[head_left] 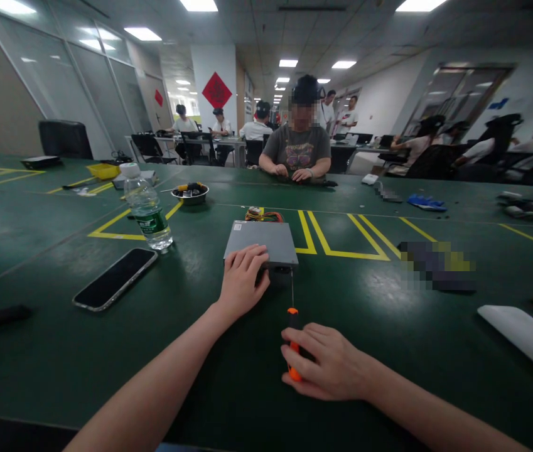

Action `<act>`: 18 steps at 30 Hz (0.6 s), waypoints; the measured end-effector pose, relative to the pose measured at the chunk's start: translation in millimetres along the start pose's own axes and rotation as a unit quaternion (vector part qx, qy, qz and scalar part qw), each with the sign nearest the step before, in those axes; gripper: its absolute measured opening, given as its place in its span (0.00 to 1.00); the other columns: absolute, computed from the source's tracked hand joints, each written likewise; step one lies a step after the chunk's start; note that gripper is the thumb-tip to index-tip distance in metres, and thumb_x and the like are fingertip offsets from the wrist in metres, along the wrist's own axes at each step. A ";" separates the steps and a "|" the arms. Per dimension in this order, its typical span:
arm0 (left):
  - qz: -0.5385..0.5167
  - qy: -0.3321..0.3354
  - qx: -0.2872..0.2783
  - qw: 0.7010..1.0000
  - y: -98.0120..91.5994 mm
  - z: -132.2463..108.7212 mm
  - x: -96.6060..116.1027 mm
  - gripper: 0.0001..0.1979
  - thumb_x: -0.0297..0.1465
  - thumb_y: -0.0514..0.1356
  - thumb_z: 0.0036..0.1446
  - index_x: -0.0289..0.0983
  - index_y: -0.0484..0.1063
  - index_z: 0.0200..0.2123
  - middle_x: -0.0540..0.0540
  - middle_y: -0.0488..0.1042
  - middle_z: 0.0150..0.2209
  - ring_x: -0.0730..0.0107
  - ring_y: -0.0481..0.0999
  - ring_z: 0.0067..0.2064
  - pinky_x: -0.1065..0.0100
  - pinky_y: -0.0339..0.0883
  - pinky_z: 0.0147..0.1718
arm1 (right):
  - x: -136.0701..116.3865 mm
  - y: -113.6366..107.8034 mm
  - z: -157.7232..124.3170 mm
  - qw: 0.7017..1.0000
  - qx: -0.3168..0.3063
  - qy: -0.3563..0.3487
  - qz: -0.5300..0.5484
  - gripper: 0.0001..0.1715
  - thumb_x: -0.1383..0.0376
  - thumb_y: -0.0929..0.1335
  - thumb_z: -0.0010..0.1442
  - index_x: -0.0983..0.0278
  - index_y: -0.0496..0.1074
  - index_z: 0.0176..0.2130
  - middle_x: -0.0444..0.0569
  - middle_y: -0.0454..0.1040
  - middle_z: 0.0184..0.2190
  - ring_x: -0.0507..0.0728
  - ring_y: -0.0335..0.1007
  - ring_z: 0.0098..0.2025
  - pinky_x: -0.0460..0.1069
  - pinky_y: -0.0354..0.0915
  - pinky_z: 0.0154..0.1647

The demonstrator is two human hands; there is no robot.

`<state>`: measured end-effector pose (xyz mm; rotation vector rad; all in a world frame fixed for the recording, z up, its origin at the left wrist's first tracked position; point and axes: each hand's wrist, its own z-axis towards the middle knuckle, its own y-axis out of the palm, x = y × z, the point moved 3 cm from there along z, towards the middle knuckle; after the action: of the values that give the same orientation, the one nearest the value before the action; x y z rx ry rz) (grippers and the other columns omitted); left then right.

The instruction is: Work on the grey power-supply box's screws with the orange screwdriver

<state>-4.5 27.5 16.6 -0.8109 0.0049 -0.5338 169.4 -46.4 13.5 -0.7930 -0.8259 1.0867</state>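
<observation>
A grey metal computer power supply (260, 240) lies flat on the green table, with a bundle of coloured cables (264, 215) at its far side. My left hand (246, 276) grips its near left part, fingers over the top and thumb at the front edge. In my right hand (325, 361) is a screwdriver (293, 321) with an orange and black handle, held between thumb and fingers. Its thin shaft points away from me, and the tip meets the near right corner of the power supply. Whether the tip sits in a screw is too small to tell.
Left of my hands are a phone (115, 279) and an upright water bottle (149, 213). Farther back stands a metal bowl (191, 196) with tools. A white object (525, 339) lies at the right. Across the green table (200, 282) sits a person (297, 144).
</observation>
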 end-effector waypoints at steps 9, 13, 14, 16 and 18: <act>-0.003 -0.005 0.004 1.000 0.9 0.3 -1.4 0.12 0.28 0.53 0.55 0.42 0.64 0.44 0.48 0.69 0.51 0.63 0.64 0.55 0.57 0.52 0.51 | -1.2 2.8 -2.5 1.000 0.030 0.008 0.002 0.07 0.64 0.65 0.58 0.66 0.67 0.35 0.55 0.74 0.38 0.51 0.69 0.28 0.47 0.65 0.28; -0.007 -0.005 0.002 1.000 1.1 0.4 -2.2 0.12 0.28 0.53 0.55 0.42 0.63 0.44 0.48 0.69 0.52 0.63 0.64 0.54 0.57 0.52 0.51 | 2.2 1.1 -3.3 0.997 0.068 0.027 0.037 0.11 0.59 0.64 0.58 0.66 0.65 0.35 0.57 0.75 0.37 0.53 0.72 0.33 0.48 0.67 0.31; -0.009 -0.005 -0.001 1.000 1.3 0.3 -2.5 0.12 0.28 0.53 0.55 0.42 0.63 0.44 0.48 0.68 0.52 0.63 0.63 0.55 0.57 0.52 0.51 | 2.9 -0.3 -3.1 0.996 0.064 0.027 0.048 0.14 0.58 0.63 0.59 0.67 0.64 0.38 0.58 0.75 0.37 0.54 0.72 0.36 0.48 0.68 0.33; -0.012 -0.007 -0.005 1.000 2.0 0.2 -3.2 0.12 0.28 0.54 0.55 0.42 0.63 0.45 0.48 0.68 0.52 0.63 0.63 0.55 0.57 0.51 0.51 | 3.6 -3.2 -2.2 0.998 0.037 0.023 0.055 0.17 0.59 0.61 0.60 0.70 0.63 0.44 0.59 0.74 0.39 0.56 0.72 0.39 0.49 0.68 0.36; -0.013 -0.010 -0.006 1.000 2.6 0.0 -3.9 0.13 0.28 0.54 0.55 0.42 0.63 0.45 0.47 0.68 0.52 0.62 0.63 0.55 0.57 0.51 0.51 | 3.4 -5.4 -1.5 0.999 0.013 0.018 0.037 0.18 0.61 0.61 0.60 0.69 0.63 0.48 0.59 0.73 0.40 0.56 0.72 0.38 0.50 0.68 0.37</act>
<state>-6.7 30.7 14.0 -0.8298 -0.0205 -0.5511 173.8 -44.8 18.1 -0.8253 -0.7554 1.1437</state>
